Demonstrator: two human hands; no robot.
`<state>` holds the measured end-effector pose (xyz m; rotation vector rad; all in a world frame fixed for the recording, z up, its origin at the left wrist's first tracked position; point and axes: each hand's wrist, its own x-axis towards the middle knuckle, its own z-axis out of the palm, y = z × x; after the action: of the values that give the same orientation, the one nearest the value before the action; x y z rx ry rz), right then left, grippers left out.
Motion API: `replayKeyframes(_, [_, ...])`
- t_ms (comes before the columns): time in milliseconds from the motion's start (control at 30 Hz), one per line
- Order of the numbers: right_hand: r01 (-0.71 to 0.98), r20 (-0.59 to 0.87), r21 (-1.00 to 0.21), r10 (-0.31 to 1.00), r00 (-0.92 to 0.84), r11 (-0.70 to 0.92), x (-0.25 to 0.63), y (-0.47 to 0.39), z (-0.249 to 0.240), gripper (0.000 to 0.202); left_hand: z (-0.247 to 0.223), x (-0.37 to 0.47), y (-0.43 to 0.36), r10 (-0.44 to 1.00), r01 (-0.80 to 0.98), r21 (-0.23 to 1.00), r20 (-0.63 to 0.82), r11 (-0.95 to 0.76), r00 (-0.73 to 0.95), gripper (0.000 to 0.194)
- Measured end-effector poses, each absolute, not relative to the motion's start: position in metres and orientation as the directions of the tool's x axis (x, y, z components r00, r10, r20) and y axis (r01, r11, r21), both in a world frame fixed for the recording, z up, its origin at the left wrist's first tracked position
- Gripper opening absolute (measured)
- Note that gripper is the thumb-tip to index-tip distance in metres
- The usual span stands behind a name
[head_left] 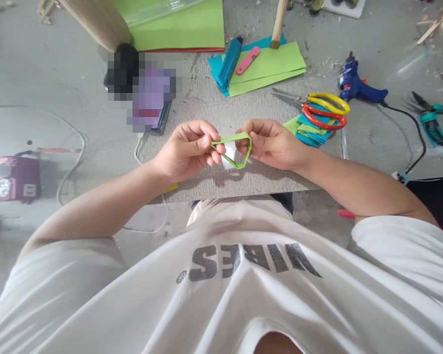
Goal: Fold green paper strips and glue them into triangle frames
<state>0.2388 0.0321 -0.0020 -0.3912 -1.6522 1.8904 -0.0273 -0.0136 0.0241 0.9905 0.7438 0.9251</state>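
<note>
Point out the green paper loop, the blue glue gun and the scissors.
Green paper loop (233, 138): head view, on its upper band.
Blue glue gun (355, 84): head view, on its body.
Scissors (307, 109): head view, on the red handle.

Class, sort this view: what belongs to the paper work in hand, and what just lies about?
Likely in use:
green paper strip, held by left hand and right hand
cut strips
scissors

Apparently lying about:
pliers
crossed wooden sticks
glue gun (uncertain)

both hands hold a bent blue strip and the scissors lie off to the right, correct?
The bent strip is green, not blue, as the head view shows; the left hand and right hand do hold it, with the scissors off to the right.
</note>
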Motion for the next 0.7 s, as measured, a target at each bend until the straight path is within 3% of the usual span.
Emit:
replayKeyframes(67, [-0.149,0.205,-0.979,0.626,-0.752,0.141,0.242,0.033,-0.006,0.051,0.028,-0.033,-0.011,0.887,-0.283,0.925,-0.106,0.254,0.450,0.062])
replayKeyframes(133, [-0.008,0.311,-0.910,0.672,-0.672,0.413,0.247,0.032,-0.008,0.042,0.031,-0.039,-0.009,0.880,-0.174,0.952,-0.149,0.250,0.450,0.060])
replayKeyframes(200, [0.145,0.481,-0.712,0.628,-0.613,0.687,0.251,0.026,-0.008,0.024,0.032,-0.042,-0.007,0.883,-0.042,0.972,-0.192,0.232,0.427,0.052])
replayKeyframes(267, [0.235,0.574,-0.422,0.459,-0.678,0.876,0.253,0.016,-0.005,0.019,0.030,-0.042,-0.006,0.902,0.031,0.977,-0.206,0.210,0.380,0.043])
replayKeyframes(367, [0.229,0.481,-0.045,0.222,-0.848,0.972,0.248,-0.003,0.000,0.025,0.024,-0.036,-0.006,0.929,0.055,0.980,-0.197,0.189,0.313,0.033])
replayKeyframes(433, [0.231,0.436,0.074,0.176,-0.883,0.970,0.242,-0.014,0.002,0.033,0.020,-0.031,-0.007,0.951,0.044,0.984,-0.178,0.173,0.251,0.027])
replayKeyframes(533, [0.252,0.397,0.038,0.217,-0.892,0.967,0.235,-0.021,-0.003,0.061,0.017,-0.023,-0.010,0.977,0.015,0.990,-0.144,0.144,0.159,0.023])
replayKeyframes(700, [0.262,0.236,-0.242,0.318,-0.918,0.934,0.233,-0.015,-0.016,0.082,0.017,-0.014,-0.015,0.988,-0.008,0.991,-0.133,0.134,0.078,0.021])
